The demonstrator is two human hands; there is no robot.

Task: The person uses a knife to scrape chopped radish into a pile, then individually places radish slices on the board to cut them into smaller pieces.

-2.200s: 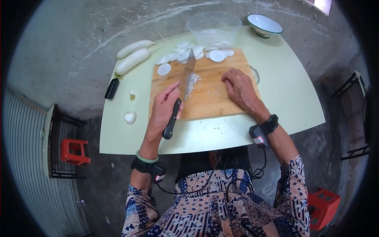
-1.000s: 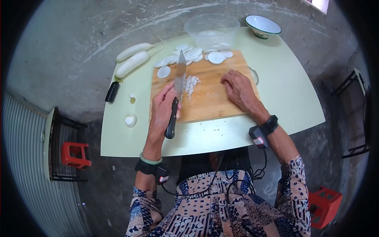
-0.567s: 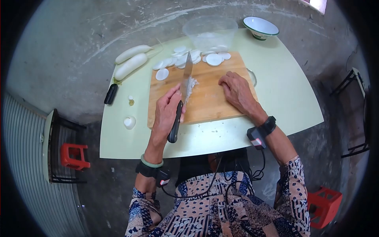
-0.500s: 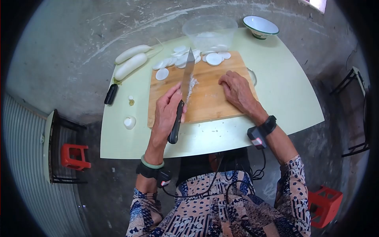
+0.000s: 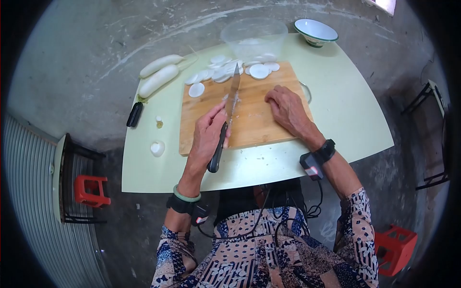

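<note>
My left hand (image 5: 209, 131) is closed on the black handle of a knife (image 5: 234, 89), whose blade points away from me over the wooden cutting board (image 5: 206, 115). Small white shreds (image 5: 236, 102) lie beside the blade. At the right part of the board rests my right hand (image 5: 287, 109), fingers curled under; whether it holds anything is hidden. White radish slices (image 5: 260, 71) are spread along the board's far edge, and one slice (image 5: 196, 90) lies apart at the left.
Two whole white radishes (image 5: 160, 80) lie at the far left of the table (image 5: 355, 115), near a black object (image 5: 135, 114) and a radish end (image 5: 157, 148). A clear plastic bowl (image 5: 254, 41) and a white bowl (image 5: 316, 32) stand at the back. Red stools (image 5: 91, 190) stand on the floor.
My left hand has shifted slightly right with the knife, and the blade now covers part of the shreds. My right hand has hardly moved.
</note>
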